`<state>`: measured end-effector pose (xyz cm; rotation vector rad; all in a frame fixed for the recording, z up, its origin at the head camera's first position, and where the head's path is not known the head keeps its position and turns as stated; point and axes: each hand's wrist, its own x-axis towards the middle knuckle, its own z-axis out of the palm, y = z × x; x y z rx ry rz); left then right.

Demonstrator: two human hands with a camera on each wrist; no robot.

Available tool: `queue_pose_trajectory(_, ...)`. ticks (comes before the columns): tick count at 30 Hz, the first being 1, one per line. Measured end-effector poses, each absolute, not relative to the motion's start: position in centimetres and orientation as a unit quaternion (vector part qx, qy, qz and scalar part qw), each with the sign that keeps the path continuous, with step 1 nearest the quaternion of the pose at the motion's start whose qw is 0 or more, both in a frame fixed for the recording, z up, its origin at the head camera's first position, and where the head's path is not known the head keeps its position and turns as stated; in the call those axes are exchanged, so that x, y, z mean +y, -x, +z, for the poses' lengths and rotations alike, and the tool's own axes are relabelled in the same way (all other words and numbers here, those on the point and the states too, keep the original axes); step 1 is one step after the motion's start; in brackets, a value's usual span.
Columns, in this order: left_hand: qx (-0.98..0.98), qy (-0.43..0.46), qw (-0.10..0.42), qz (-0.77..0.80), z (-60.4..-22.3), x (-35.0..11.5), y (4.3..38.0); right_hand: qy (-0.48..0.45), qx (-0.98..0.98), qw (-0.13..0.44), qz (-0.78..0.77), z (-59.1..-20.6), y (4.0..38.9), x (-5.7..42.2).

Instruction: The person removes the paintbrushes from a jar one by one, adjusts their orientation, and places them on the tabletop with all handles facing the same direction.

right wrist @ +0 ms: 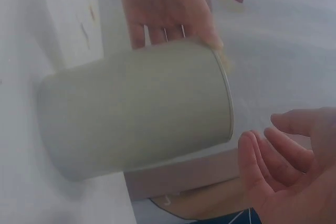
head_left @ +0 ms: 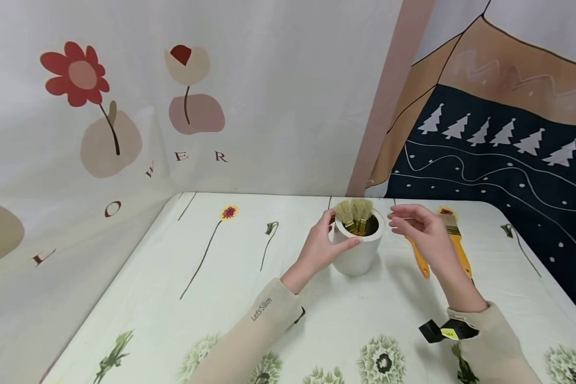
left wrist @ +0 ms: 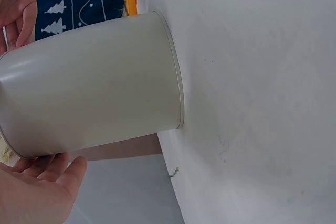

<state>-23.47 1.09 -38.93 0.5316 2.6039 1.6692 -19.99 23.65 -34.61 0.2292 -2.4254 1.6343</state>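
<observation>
A white cylindrical pot [head_left: 357, 256] stands upright on the table, with paintbrushes [head_left: 354, 213] in it, pale bristles up. My left hand [head_left: 319, 245] holds the pot at its upper left side, thumb along the front rim and fingers round the back. In the left wrist view those fingers lie against the wall of the pot [left wrist: 100, 87]. My right hand [head_left: 424, 232] hovers just right of the rim, fingers loosely bent and nothing in them. The right wrist view shows a gap between the right hand [right wrist: 289, 166] and the pot [right wrist: 142, 111].
To the right, partly behind my right hand and forearm, lie a yellow-handled paintbrush [head_left: 458, 245] and another yellow handle [head_left: 420, 258]. A flower-printed white cloth [head_left: 221, 330] covers the table. Printed fabric [head_left: 288, 96] hangs along the back, with a dark tree-patterned one [head_left: 504, 165] at the right.
</observation>
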Motion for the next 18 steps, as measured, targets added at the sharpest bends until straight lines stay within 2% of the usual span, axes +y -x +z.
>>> queue_pose_trajectory(5,0.828,-0.169,0.003,0.534,-39.0,1.1,23.5,-0.103,-0.818,0.104,0.557,-34.6,20.3,22.9)
queue_pose_trajectory(11,0.826,-0.17,0.002,0.538,-39.1,1.2,23.5,-0.109,-0.824,0.079,0.55,-34.1,20.6,21.7)
queue_pose_trajectory(18,0.82,-0.179,-0.003,0.544,-39.3,1.1,23.5,-0.128,-0.869,0.061,0.475,-33.9,21.7,19.8)
